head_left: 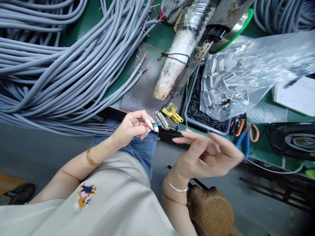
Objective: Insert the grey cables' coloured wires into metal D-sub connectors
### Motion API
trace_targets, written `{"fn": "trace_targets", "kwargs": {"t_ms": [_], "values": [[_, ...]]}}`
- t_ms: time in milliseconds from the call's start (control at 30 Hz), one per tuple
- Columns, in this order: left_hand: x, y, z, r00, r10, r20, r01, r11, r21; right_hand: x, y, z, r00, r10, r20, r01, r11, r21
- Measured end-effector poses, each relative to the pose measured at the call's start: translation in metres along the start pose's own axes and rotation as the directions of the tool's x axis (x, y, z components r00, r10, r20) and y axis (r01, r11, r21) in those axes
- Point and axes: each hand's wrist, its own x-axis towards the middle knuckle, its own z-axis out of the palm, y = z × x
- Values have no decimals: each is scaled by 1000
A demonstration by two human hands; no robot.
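Note:
Pinched in my left hand (pixel 137 124) are thin coloured wires (pixel 155 124) that run to a metal multi-pin connector (pixel 162 120), held at the bench's front edge. To the right, my right hand (pixel 206 150) is raised in front of a blue tray (pixel 209 126) of small black tubes. Its fingers are partly spread and blurred, and nothing shows between them. A yellow tool (pixel 175 115) lies just behind the connector, on a dark board (pixel 141 88).
Bundled grey cables (pixel 81 68) cover the bench's left side. A white wrapped roll (pixel 172 68) stands over the board. At right are a plastic bag of clear parts (pixel 226 82), pliers (pixel 243 134) and a black fan (pixel 295 139). A woven stool (pixel 211 209) stands below.

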Motion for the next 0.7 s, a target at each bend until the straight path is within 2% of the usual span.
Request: {"fn": "trace_targets", "kwargs": {"t_ms": [67, 167, 367, 400, 467, 567, 633, 700], "values": [[-1, 0, -1, 1000, 9, 12, -9, 1000, -5, -6, -2, -1, 995, -7, 100, 7, 1000, 3], [-3, -2, -2, 998, 63, 28, -63, 998, 30, -10, -4, -2, 969, -81, 233, 82, 997, 5], [-5, -6, 0, 968, 244, 65, -252, 930, 267, -7, -19, 2, 877, -166, 451, 195, 981, -18], [-5, -6, 0, 963, 258, 75, -269, 916, 298, -7, -20, 4, 872, -168, 459, 199, 980, -20], [-7, -8, 1, 960, 264, 91, -279, 901, 332, -9, -19, 8, 892, -134, 431, 161, 987, -27], [-8, -10, 3, 968, 235, 93, -253, 906, 340, -11, -13, 12, 942, 31, 335, -25, 999, -22], [-8, -9, 4, 973, 222, 61, -230, 913, 337, -12, -8, 12, 946, 149, 289, -152, 988, -10], [-6, -8, 5, 976, 215, 17, -209, 920, 333, -11, -5, 11, 937, 206, 283, -214, 977, -6]]}}
